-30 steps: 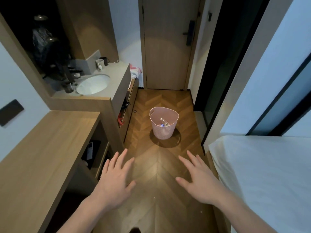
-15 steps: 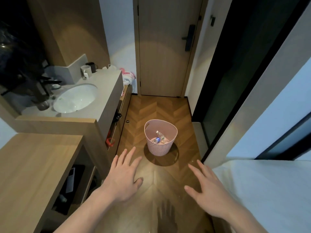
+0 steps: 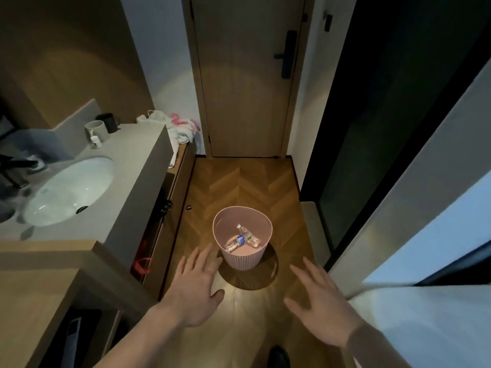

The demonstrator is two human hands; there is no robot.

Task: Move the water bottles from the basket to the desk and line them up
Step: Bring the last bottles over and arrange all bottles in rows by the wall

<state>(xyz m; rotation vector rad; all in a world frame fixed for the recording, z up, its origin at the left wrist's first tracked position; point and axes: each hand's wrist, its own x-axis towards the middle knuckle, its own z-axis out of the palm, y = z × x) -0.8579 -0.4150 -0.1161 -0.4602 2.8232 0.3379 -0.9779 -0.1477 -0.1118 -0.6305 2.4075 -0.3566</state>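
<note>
Lying in pink basket (image 3: 221, 229), two bottles (image 3: 243, 239)

Dim room; warm light pools on floor (image 3: 239, 181); edges bend.

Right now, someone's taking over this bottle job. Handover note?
Left hand: open, holding nothing, in the air short of the basket.
Right hand: open, holding nothing, to the basket's right.
Pink basket stands on the floor before the door; two water bottles lie inside, one with a blue label, one with a green label.
Done: nothing moved; no bottles show on the desk.
Left: lift both bottles out, carry them to the desk, line them up.
</note>
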